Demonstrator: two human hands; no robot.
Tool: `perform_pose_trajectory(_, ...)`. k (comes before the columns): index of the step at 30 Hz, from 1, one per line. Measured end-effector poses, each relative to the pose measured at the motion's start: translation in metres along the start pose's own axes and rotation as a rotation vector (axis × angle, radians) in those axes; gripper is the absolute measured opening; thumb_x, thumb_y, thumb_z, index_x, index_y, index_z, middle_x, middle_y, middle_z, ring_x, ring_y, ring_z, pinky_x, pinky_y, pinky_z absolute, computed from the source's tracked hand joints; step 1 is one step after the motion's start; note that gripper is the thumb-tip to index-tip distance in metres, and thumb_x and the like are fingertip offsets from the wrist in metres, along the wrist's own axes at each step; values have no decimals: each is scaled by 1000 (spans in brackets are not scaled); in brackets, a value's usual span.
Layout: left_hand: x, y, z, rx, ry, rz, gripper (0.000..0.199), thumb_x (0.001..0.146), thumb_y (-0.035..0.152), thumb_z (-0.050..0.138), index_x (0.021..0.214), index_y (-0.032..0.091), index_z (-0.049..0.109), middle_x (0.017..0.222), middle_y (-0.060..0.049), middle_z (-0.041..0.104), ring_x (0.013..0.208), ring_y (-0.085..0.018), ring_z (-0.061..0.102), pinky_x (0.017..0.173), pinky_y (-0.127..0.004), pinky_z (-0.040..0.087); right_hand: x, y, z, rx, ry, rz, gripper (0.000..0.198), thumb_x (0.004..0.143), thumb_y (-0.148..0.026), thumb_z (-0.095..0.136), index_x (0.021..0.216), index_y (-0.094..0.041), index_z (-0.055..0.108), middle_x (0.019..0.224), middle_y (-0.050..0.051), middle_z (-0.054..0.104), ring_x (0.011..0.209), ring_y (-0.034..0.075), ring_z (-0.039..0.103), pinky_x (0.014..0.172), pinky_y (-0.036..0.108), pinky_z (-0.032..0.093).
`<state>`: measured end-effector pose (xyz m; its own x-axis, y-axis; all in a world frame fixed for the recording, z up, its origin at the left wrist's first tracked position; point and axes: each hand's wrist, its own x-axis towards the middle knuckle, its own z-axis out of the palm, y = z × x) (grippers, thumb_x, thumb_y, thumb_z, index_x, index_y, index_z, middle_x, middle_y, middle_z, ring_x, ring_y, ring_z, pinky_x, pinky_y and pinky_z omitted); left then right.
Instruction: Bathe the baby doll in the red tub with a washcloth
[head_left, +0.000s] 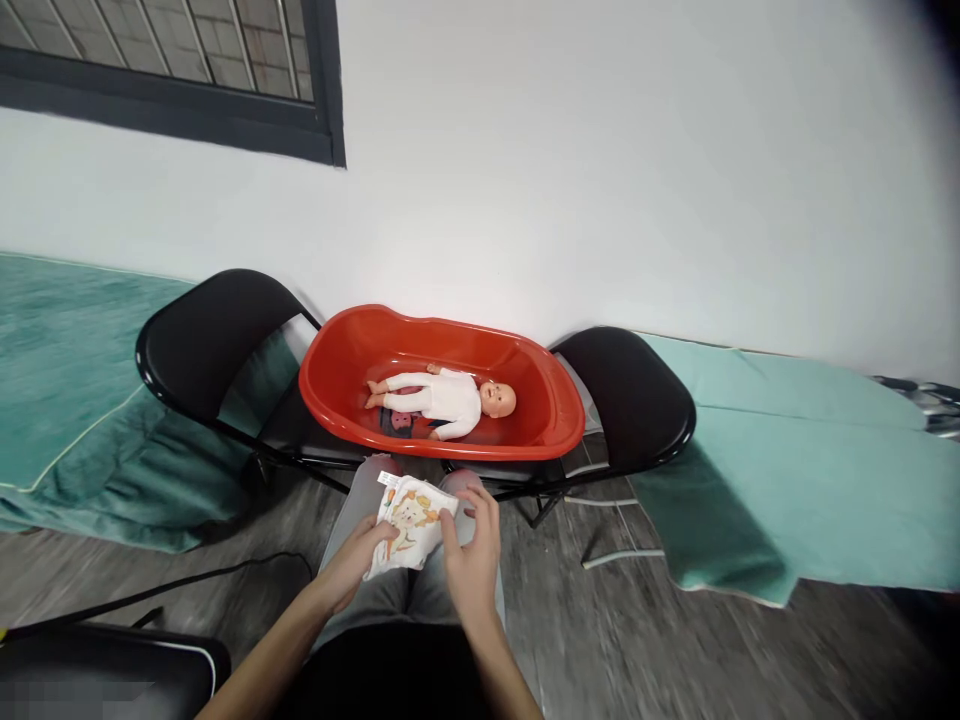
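A small folded white cloth (411,520) with a printed cartoon animal and a white tag is held above my lap. My left hand (354,562) grips its left side, with the thumb on top. My right hand (472,545) is at the cloth's right edge, its thumb touching or just over the corner while the fingers stay apart from it. Beyond my knees, a baby doll (454,398) in a white suit lies face up in a red baby bathtub (442,448), head to the right. Under its legs shows a dark and pink patch (401,415) on the tub floor.
Two black folding chairs (217,340) support the tub; the right chair (626,400) stands by a surface covered in green cloth (825,470). Another green cloth (67,380) hangs at left. A black cable (187,583) runs over the floor near a black seat (112,670). A white wall stands behind.
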<state>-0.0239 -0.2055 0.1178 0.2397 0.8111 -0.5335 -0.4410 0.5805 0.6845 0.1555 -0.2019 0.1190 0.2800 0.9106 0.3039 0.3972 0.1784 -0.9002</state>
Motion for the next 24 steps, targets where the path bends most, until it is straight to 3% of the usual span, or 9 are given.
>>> perform_pose_trajectory(2,-1,0,2,30,-2,-7,31,63,31,75,92,19,72,95,-10,79,107,-36,70,91,-43,54,-2,-6,-1,-57,4,-79,28,94,-35,64,118,-23,67,130,13,61,124,28,57,108,47,46)
perform_pose_trajectory(6,-3,1,4,136,-59,-19,32,62,29,72,92,18,76,87,-4,79,92,-30,71,84,-36,52,-5,-14,2,-63,-160,-106,44,93,-35,67,137,-26,63,135,12,63,127,28,57,109,47,47)
perform_pose_trajectory(11,-2,-1,-1,137,-219,-82,46,79,50,76,104,12,77,97,-10,80,95,-30,72,85,-37,52,-4,-16,5,4,-239,13,22,91,-36,66,106,-25,78,122,10,70,117,29,63,106,47,49)
perform_pose_trajectory(14,1,-6,-6,77,-187,-140,56,79,59,77,109,12,76,103,-13,80,96,-31,73,82,-36,54,-2,-17,4,73,-214,118,21,90,-38,66,98,-23,78,119,10,72,111,27,66,101,43,52)
perform_pose_trajectory(19,5,-8,-12,-45,-178,-166,56,83,58,73,114,11,76,108,-14,79,100,-34,73,83,-38,56,9,-18,-10,147,-225,162,24,88,-41,67,96,-20,75,104,8,76,97,25,69,91,38,54)
perform_pose_trajectory(24,4,4,-11,-125,-179,-131,54,88,53,69,123,12,72,116,-14,77,104,-34,72,91,-41,55,25,-35,-44,143,-507,77,21,88,-41,70,95,-22,75,99,6,78,95,25,70,88,36,54)
